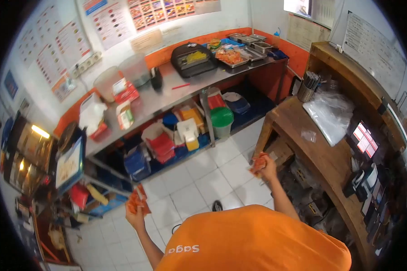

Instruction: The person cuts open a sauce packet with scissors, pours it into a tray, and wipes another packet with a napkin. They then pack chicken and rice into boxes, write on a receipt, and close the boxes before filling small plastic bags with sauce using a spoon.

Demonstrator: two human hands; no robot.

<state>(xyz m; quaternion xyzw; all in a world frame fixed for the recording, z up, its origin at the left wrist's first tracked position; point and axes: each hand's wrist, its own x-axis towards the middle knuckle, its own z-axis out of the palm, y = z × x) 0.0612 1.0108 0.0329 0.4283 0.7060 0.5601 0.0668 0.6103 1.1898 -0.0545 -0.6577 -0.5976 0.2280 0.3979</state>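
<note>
My left hand (135, 217) is closed around a bunch of orange-red plastic packets (139, 196), held out over the floor left of my body. More orange-red packets (258, 162) are gripped in my right hand (269, 169), near the front corner of the wooden counter (287, 128). The packets look like small sachets, but their print is too small to read. Both arms are spread wide, on either side of my orange shirt (253, 239).
A steel table (163, 97) along the wall bears a black tray (190, 67), metal pans (253, 52) and a red marker-like stick (181, 86). Beneath it stands a green-lidded bucket (221, 118). Clear plastic bags (330, 115) lie on the wooden counter. A lit display cabinet (29, 156) stands far left.
</note>
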